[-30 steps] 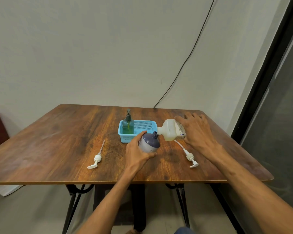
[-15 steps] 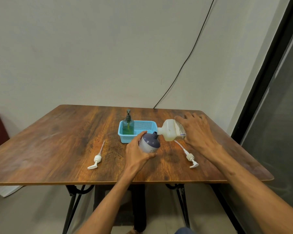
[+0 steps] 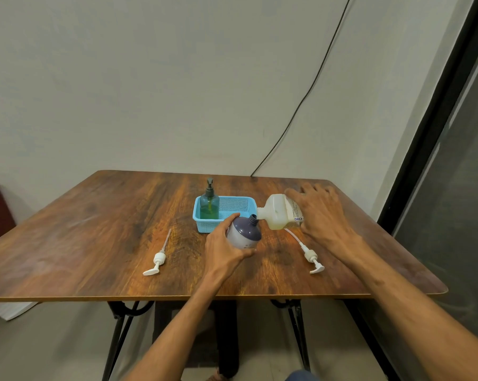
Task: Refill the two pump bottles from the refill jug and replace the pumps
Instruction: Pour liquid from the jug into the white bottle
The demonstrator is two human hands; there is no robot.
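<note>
Holding the refill jug tipped sideways in my right grip, spout at the open neck of the purple pump bottle clasped in my left grip, mid-bench, just beside the blue basket.

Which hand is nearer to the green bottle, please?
Left. The left hand grips the purple bottle just right of the green bottle; the right hand holds the jug farther right.
</note>
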